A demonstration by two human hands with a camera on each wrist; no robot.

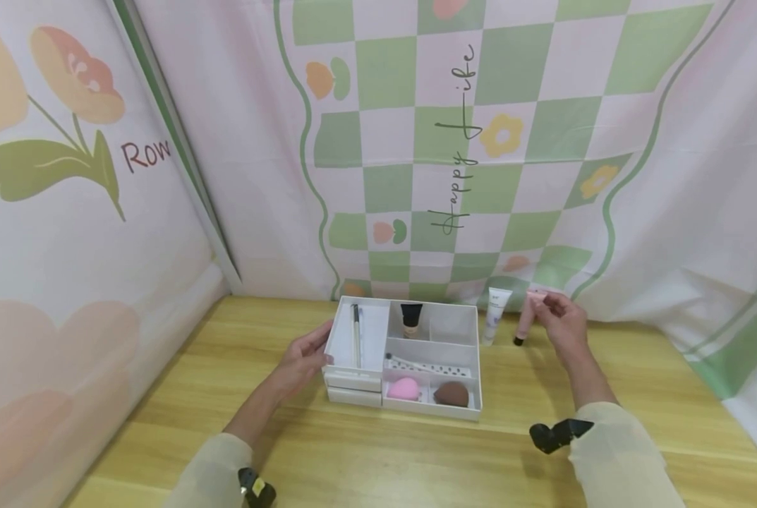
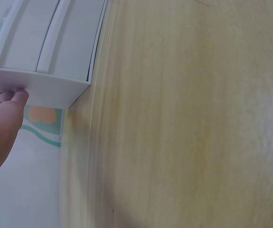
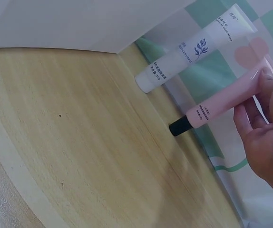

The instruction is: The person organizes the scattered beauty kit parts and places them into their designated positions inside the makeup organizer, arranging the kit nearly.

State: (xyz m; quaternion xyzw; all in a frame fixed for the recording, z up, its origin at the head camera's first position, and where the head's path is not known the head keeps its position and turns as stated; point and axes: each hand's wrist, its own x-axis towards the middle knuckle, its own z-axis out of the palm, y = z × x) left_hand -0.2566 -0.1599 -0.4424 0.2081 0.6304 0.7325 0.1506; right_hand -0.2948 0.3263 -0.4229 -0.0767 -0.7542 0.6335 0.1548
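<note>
A white desktop organizer [image 1: 433, 410] with compartments and two small drawers stands on the table. My left hand [image 1: 303, 358] touches its left side wall; in the left wrist view, the fingertips [image 2: 20, 93] lie against that wall. With thumb and fingers, my right hand [image 1: 564, 322] pinches the upper end of a pink tube [image 3: 229, 97] with a black cap. The tube is upright, cap down at the table, right of the organizer. Between them stands a white tube [image 3: 193, 51] with a printed leaf sprig, untouched.
Inside the organizer are slim pens or brushes [image 1: 355, 331], a black-capped tube [image 1: 410, 321], a dotted strip [image 1: 438, 367], a pink makeup sponge [image 1: 405, 389] and a brown one [image 1: 452, 394]. A patterned curtain [image 1: 391, 141] hangs behind the wooden table [image 1: 410, 458].
</note>
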